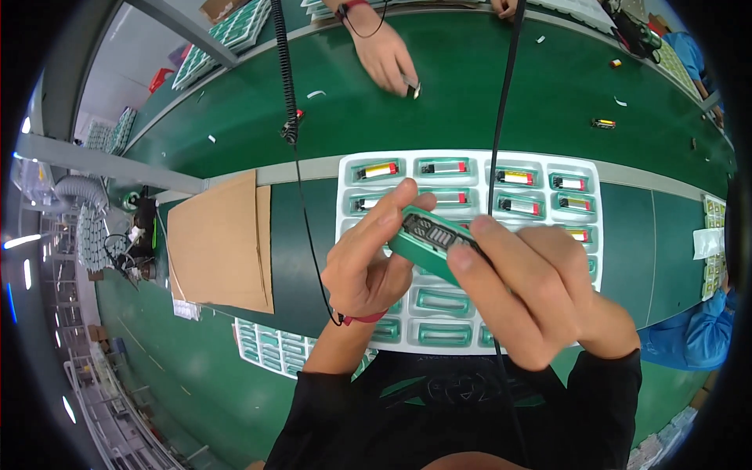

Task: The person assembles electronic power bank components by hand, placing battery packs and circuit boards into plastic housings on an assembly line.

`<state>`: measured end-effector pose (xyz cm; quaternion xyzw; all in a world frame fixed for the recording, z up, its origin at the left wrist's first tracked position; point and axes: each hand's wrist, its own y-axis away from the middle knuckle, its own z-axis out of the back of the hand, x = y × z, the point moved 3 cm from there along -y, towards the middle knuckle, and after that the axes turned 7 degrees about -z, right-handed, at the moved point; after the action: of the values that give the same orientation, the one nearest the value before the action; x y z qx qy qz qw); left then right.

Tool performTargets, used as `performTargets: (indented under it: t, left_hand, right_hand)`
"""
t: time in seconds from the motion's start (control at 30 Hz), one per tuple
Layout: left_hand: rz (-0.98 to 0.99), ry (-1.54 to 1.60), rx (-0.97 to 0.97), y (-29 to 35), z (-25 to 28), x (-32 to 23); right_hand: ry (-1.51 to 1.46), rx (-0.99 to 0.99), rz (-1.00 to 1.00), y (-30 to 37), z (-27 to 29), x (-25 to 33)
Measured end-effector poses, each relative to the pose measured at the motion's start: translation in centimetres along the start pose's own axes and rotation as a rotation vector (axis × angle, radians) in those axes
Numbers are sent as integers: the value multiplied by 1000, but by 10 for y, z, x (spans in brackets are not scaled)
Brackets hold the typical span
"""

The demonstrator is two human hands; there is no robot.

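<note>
A green casing (423, 257) is slanting above a white tray (540, 157), its dark interior facing up. The left hand (366, 254) is gripping its left end; the right hand (533, 294) is holding the other, apparently pressing inside, though fingers are hiding the contact. The tray is resting on a green table (301, 207), beside cardboard (219, 243).

Have tray (409, 168) on counter (627, 251), small parts (377, 170) in its rear compartments. Have cardboard (219, 243) on same counter, left of tray. Have belt (439, 121) behind both; see loose part (603, 124) on it, right of co-worker's hand (384, 63). See housing (427, 257) above tray, between hands, left (360, 258) and right (533, 290). See second tray (249, 320) past counter's near edge, front-left.
</note>
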<state>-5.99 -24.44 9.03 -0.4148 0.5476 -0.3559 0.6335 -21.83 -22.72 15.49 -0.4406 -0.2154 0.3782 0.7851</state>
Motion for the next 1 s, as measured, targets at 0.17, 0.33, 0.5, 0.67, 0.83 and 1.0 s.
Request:
performTargets:
  t: [0.17, 0.33, 0.5, 0.67, 0.83, 1.0]
  left_hand:
    - [25, 7, -5, 1, 2, -10]
    - [-14, -280, 111, -1, 4, -13]
    - [-69, -549, 328, -19, 1, -9]
    - [-105, -608, 542, -24, -11, 10]
    - [-196, -684, 675, -51, -23, 6]
    - [-214, -615, 603, -52, -28, 6]
  right_hand:
    - [16, -64, 24, 5, 2, 10]
    - [50, -11, 35, 4, 4, 9]
    - [280, 196, 85, 2, -10, -14]
    - [167, 250, 64, 18, -24, -41]
    - [184, 110, 81, 11, -16, -50]
    - [227, 77, 116, 5, -8, -50]
